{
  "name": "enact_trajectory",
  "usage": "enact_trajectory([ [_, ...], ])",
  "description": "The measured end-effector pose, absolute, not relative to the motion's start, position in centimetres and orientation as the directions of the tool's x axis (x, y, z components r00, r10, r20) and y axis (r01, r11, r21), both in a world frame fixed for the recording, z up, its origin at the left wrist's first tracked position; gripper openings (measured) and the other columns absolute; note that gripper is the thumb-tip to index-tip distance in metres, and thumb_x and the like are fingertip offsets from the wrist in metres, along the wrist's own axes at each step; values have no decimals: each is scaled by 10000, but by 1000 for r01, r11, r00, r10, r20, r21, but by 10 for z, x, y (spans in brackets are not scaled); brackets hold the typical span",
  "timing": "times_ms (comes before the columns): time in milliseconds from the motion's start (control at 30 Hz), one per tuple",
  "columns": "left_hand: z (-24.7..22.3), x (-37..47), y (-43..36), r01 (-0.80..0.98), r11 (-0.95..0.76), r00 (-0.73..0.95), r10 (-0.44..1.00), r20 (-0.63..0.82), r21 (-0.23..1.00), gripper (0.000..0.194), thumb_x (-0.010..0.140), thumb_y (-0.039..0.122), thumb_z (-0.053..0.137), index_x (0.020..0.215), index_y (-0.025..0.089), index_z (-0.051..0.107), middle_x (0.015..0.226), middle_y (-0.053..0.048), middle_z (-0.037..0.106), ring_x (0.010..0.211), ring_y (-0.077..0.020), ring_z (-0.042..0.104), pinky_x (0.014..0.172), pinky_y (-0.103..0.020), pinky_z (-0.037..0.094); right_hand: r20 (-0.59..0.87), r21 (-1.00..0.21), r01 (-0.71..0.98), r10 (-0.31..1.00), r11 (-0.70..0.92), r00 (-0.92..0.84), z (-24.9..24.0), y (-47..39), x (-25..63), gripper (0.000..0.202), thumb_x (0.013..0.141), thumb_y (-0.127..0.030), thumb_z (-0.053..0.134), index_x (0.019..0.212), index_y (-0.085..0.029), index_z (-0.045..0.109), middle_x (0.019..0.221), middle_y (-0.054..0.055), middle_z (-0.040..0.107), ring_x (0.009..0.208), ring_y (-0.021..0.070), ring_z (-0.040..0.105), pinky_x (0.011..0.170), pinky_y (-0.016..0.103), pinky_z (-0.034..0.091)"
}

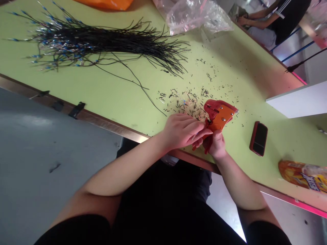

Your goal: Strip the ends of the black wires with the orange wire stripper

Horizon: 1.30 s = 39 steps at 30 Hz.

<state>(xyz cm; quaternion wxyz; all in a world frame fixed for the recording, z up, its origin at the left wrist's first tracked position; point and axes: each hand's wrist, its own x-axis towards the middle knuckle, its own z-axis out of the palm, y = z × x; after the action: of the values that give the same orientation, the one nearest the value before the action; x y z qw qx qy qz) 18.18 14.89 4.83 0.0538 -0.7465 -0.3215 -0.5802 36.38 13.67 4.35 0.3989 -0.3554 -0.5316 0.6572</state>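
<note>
My right hand [217, 144] is wrapped around the handles of a red and orange wire stripper [223, 113], its head pointing up and away from me. My left hand [180, 131] is closed in a pinch right at the side of the tool's jaws. A short dark end of a thin wire [208, 121] shows between those fingertips and the jaws; the rest of it is hidden by the hand. Black snippets and copper scraps [190, 102] lie scattered just beyond my left hand. A large bundle of black wires [109, 41] with blue-tipped ends lies at the upper left.
The green tabletop [114, 95] has black tape on its near edge. Clear plastic bags [196, 15] and an orange item [107, 4] lie at the far side. A phone [259, 139], a snack packet [304, 175] and a white panel [301, 98] are rightward. Another person [278, 20] sits beyond.
</note>
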Motion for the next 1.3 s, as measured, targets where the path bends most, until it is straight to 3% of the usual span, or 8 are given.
enact_trajectory([
  [333, 49, 182, 149, 542, -792, 117, 401, 908, 280, 357, 1113, 415, 636, 817, 243, 535, 542, 95, 564, 463, -74, 514, 521, -237, 402, -50, -979, -157, 896, -132, -441, 50, 135, 361, 709, 860, -934, 651, 698, -243, 646, 530, -19, 556, 436, 171, 552, 477, 375, 625],
  [533, 47, 182, 150, 495, -821, 109, 383, 917, 284, 372, 1098, 406, 659, 791, 235, 535, 537, 85, 583, 458, -79, 510, 515, -239, 399, -20, -964, -232, 912, -125, -410, 49, 135, 362, 667, 896, -880, 675, 720, -239, 624, 488, -63, 469, 364, 126, 431, 379, 297, 486],
  [633, 48, 180, 150, 457, -832, 98, 400, 911, 316, 346, 1099, 385, 656, 801, 230, 571, 544, 77, 610, 456, -77, 522, 508, -227, 400, -16, -953, -271, 911, -139, -412, 52, 142, 363, 683, 855, -914, 687, 754, -241, 633, 499, -72, 463, 379, 129, 432, 413, 312, 533],
  [733, 50, 179, 149, 400, -808, 34, 484, 874, 432, 356, 1109, 362, 634, 786, 214, 618, 567, 55, 653, 465, -69, 556, 503, -209, 409, 4, -926, -336, 882, -175, -472, 58, 148, 365, 718, 826, -950, 675, 819, -232, 664, 576, -35, 551, 468, 169, 550, 530, 372, 632],
  [833, 50, 177, 149, 218, -727, -80, 652, 754, 652, 404, 1118, 419, 610, 779, 204, 660, 549, 49, 632, 429, -60, 534, 450, -196, 372, -15, -887, -376, 830, -269, -557, 66, 153, 373, 796, 813, -1006, 603, 893, -218, 689, 649, -7, 606, 522, 190, 602, 584, 407, 661],
  [933, 48, 175, 154, -119, -529, -177, 844, 506, 840, 483, 1073, 595, 639, 780, 211, 652, 478, 87, 507, 353, -48, 410, 405, -197, 327, -52, -872, -356, 788, -335, -613, 77, 158, 388, 838, 787, -1035, 582, 921, -215, 693, 651, -14, 586, 543, 201, 614, 578, 412, 655],
  [1067, 45, 169, 162, -336, -325, -260, 934, 245, 884, 610, 933, 777, 719, 721, 224, 573, 442, 107, 407, 344, -52, 349, 390, -215, 291, -44, -885, -350, 805, -306, -592, 90, 165, 407, 773, 812, -992, 628, 945, -235, 712, 672, -18, 581, 565, 200, 610, 600, 409, 647],
  [1300, 46, 167, 165, -359, -250, -250, 954, 165, 899, 643, 937, 794, 700, 685, 224, 543, 410, 109, 349, 342, -59, 327, 388, -231, 290, -48, -907, -286, 748, -310, -662, 85, 166, 413, 820, 837, -1000, 580, 994, -209, 732, 715, 12, 621, 620, 220, 660, 639, 423, 659],
])
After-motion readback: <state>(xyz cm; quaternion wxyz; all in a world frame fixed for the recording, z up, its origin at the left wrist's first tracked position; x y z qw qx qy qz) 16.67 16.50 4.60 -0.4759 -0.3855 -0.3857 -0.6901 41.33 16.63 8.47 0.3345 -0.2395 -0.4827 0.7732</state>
